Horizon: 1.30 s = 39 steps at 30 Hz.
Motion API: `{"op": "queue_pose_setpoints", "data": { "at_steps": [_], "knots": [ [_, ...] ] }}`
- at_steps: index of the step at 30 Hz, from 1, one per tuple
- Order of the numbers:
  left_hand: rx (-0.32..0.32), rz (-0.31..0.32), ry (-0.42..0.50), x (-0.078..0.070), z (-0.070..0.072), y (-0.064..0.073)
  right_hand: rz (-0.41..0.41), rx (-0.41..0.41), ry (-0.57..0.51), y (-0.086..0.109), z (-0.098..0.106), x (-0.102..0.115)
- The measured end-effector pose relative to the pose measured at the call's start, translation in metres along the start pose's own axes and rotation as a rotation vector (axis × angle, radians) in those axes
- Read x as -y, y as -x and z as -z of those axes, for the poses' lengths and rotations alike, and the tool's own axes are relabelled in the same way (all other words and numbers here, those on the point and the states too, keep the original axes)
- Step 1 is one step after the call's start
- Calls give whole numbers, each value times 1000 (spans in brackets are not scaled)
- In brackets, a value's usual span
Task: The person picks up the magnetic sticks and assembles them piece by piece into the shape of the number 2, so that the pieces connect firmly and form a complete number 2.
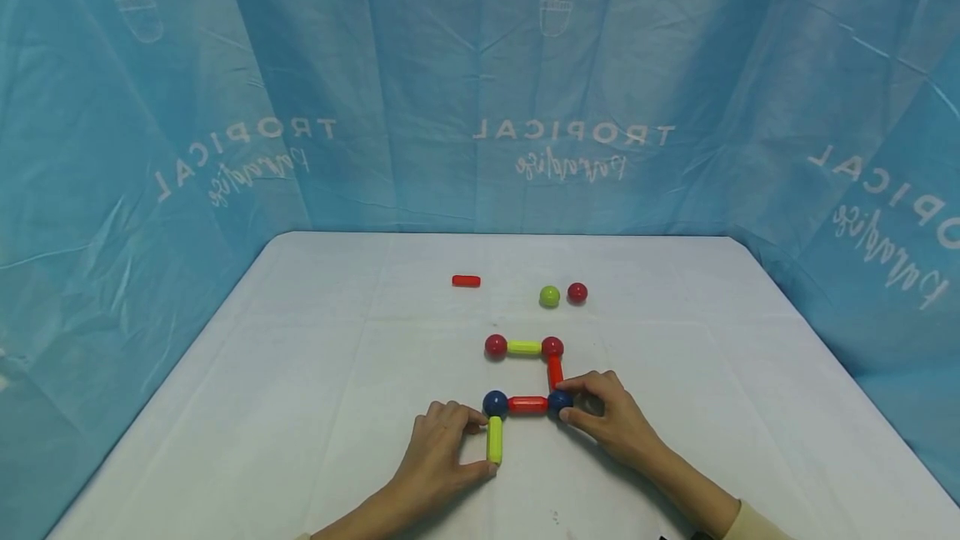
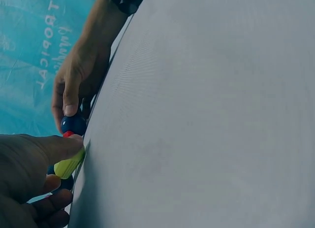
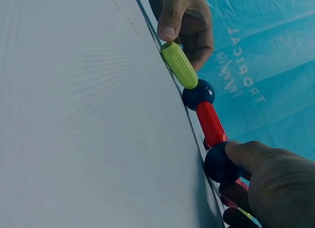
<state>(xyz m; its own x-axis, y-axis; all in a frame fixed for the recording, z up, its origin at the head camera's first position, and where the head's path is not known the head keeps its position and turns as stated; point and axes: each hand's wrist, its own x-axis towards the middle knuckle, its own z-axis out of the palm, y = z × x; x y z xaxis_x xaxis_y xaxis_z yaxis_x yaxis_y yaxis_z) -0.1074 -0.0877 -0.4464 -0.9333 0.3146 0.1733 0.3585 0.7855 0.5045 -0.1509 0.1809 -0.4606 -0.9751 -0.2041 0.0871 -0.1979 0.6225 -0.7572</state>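
Observation:
A chain of balls and ribbed sticks lies on the white table. My left hand point(image 1: 441, 450) grips the near lime-green stick point(image 1: 494, 442), thumb at its near end and a finger by its far end. That stick meets the left blue ball point(image 1: 495, 403). A red stick point(image 1: 528, 405) joins it to the right blue ball point(image 3: 221, 162), which my right hand point(image 1: 611, 422) pinches between thumb and fingers. From there a second red stick point(image 1: 554, 372) runs back to a red ball point(image 1: 552, 347). Another lime-green stick point(image 1: 524, 347) links that to the left red ball point(image 1: 496, 346).
Farther back on the table point(image 1: 337, 373) lie a loose red stick point(image 1: 466, 281), a green ball point(image 1: 550, 297) and a loose red ball point(image 1: 577, 292). A blue printed curtain point(image 1: 420, 90) hangs behind and along both sides.

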Motion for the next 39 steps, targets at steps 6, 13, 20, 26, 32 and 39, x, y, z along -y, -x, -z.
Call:
{"op": "queue_pose_setpoints", "data": {
  "at_steps": [6, 13, 20, 26, 32, 39],
  "knots": [
    [6, 42, 84, 1, 5, -3, 4, -1, -9, 0, 0, 0],
    [10, 97, 252, 9, 11, -19, -1, -11, 10, 0, -1, -1],
    [110, 133, 379, 14, 11, -39, -2, -3, -11, 1, -2, -1],
    [141, 89, 416, 14, 8, -46, -2, 2, -10, 0, -1, 0],
    [156, 89, 417, 13, 6, -48, -1, -2, -1, 0, 0, 1],
    [171, 107, 435, 14, 6, -50, -14, 0, 2, 0, -1, 1]
  ]
}}
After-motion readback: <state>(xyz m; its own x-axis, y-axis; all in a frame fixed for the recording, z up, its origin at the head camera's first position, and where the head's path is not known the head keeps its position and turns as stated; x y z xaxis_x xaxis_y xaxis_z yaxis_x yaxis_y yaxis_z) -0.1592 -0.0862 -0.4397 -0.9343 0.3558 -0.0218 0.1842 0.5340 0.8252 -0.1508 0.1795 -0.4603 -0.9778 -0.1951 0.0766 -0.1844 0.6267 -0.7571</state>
